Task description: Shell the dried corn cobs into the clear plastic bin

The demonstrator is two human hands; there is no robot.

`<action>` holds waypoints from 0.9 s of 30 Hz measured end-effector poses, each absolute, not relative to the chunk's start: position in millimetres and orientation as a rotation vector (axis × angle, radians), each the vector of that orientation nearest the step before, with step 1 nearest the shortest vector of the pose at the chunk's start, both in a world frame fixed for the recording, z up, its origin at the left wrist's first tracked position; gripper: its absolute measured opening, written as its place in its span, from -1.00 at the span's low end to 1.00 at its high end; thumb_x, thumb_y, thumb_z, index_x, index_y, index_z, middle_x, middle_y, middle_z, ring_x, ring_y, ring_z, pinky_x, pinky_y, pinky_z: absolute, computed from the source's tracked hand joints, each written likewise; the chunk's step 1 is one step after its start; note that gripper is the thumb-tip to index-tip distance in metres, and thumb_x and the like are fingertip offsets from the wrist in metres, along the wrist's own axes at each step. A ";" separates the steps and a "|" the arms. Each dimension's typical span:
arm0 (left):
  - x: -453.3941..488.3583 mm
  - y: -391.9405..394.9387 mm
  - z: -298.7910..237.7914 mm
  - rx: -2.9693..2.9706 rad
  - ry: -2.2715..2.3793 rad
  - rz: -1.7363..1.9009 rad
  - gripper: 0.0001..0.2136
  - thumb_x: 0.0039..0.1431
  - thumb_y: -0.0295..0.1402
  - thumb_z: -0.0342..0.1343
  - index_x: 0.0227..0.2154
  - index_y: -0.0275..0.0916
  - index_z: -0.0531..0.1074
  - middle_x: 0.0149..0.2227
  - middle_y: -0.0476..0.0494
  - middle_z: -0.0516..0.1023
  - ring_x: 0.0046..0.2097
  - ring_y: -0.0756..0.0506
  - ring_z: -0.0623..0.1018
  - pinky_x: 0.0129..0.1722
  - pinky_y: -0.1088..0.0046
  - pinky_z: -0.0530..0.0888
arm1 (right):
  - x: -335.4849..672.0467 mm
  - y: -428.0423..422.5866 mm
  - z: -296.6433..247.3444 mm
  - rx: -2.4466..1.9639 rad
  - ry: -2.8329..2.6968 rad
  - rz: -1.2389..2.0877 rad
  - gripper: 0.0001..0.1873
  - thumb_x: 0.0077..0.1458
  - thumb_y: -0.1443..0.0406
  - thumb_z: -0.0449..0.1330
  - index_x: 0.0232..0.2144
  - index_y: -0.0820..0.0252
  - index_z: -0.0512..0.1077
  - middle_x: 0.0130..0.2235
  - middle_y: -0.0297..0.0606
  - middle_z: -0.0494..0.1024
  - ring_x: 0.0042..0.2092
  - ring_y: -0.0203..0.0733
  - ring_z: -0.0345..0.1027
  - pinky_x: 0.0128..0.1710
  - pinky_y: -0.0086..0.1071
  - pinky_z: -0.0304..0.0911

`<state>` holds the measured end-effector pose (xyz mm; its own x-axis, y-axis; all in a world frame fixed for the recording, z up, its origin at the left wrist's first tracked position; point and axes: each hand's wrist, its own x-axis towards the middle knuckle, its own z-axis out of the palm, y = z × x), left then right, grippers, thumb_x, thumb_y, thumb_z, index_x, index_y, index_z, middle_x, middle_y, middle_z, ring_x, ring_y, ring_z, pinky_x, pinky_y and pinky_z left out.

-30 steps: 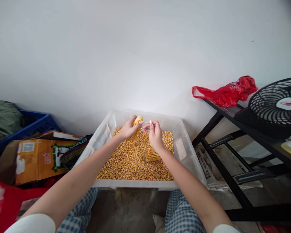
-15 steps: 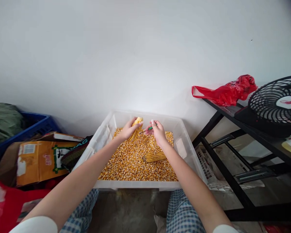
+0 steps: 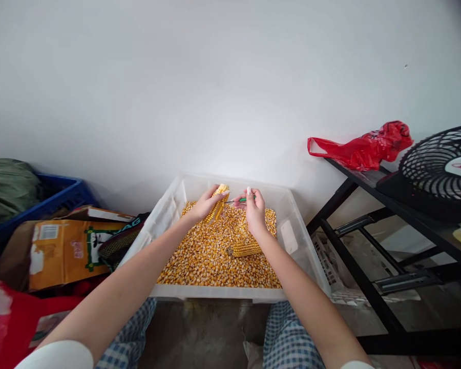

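Observation:
A clear plastic tub in front of my knees holds a deep layer of loose yellow corn kernels. My left hand is closed round a corn cob, held tilted over the far part of the tub. My right hand pinches a thin green-handled tool whose metal tip points at the cob. A second cob lies on the kernels beside my right wrist.
A black metal rack stands to the right with a red plastic bag and a black fan on it. Left of the tub are an orange cardboard box, a blue crate and a red bag.
My right hand with the green tool has shifted slightly right and away from the cob. The left hand keeps the cob in nearly the same place.

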<state>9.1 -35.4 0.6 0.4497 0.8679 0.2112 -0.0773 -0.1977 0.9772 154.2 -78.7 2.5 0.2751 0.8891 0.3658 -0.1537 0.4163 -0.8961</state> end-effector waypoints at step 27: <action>5.8 -31.2 2.1 1.527 0.788 1.019 -0.66 0.03 -0.09 0.04 -0.23 -0.24 0.32 -0.41 -0.04 0.35 -0.39 -0.03 0.42 -0.47 0.48 0.39 | 151.7 -72.0 -8.6 -0.924 -0.909 0.973 -0.71 0.09 0.04 0.04 -0.37 0.14 0.22 -0.59 -0.41 0.47 -0.60 -0.30 0.36 -0.58 -0.43 0.35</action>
<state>5.8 -31.2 2.1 0.4117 0.8908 0.1922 -0.0378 -0.1940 0.9803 151.7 -72.0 -8.6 0.2915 0.9352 0.2011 -0.2638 0.2807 -0.9228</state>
